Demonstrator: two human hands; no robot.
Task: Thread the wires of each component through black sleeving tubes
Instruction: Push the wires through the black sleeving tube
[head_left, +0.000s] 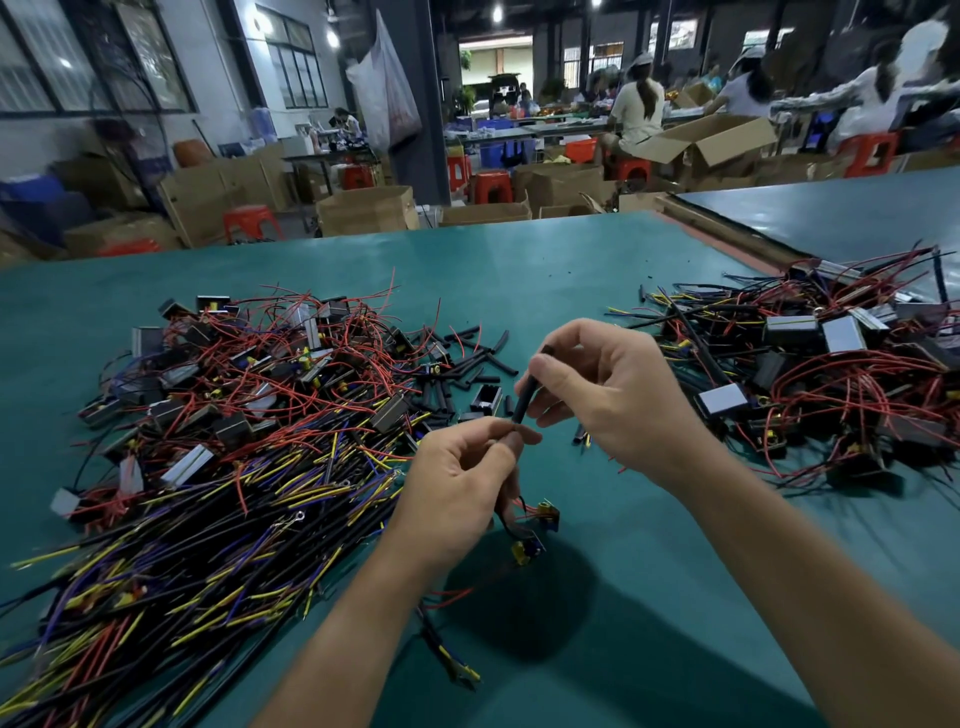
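- head view: the right hand is held above the green table. it sits at about 1 o'clock from the left hand, and the two almost meet near the middle of the frame.
- the right hand grips a black sleeving tube between the thumb and curled fingers. the tube is tilted, with its upper end toward 1 o'clock and its lower end pointing toward 7 o'clock at the left hand's fingertips.
- the left hand pinches the wires narrowly between thumb and forefinger, right at the tube's lower mouth. it cannot be told whether the wire tips are already inside the tube.
- the component on those wires hangs at 5 o'clock from the left hand, close over the table. it shows yellow and blue parts.
- at 9 o'clock from the hands lies a big heap of components. its red, yellow, blue and black wires spread toward the near left corner.
- at 12 o'clock from the hands, just beside that heap, lie loose short black tubes.
- at 3 o'clock, well apart from the first heap, lies a second heap of components with red wires.
- past the table's far edge at 12 o'clock stand cardboard boxes and red stools. at 1 to 2 o'clock, people sit at other benches.
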